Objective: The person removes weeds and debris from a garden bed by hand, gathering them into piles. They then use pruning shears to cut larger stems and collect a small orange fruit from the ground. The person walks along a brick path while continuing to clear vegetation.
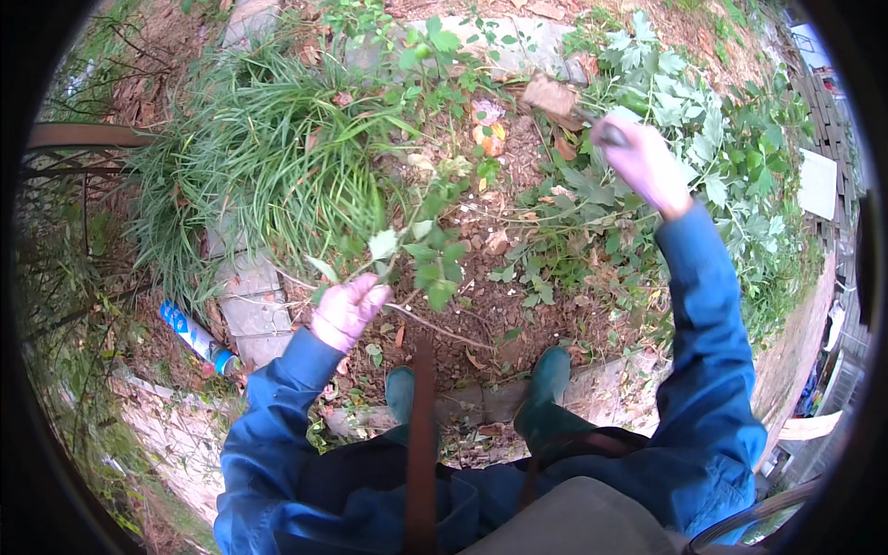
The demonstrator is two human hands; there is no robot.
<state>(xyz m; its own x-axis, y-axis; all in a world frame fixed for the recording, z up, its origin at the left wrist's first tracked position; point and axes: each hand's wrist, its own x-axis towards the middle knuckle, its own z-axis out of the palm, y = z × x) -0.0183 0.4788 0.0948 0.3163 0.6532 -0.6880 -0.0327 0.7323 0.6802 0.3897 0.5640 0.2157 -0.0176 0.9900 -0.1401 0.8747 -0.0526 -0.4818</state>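
Note:
My left hand (350,312) grips a leafy plant stem (444,326), its fingers closed around it. Green leaves (433,267) spread just beyond that hand, over brown soil. Out to the right, my right hand (638,159) is closed on a short hand tool (553,100). The tool's broad, soil-brown head points left, above bare ground, and its exact kind is blurred. A heap of lobed green leaves and stems (666,104) lies beside and beyond my right hand.
A clump of long grass-like leaves (277,152) grows at left, next to paving blocks (257,305). A blue and white can (198,340) lies near them. My green boots (548,381) stand by a low stone edging (479,402). An orange-yellow object (490,139) rests on the soil.

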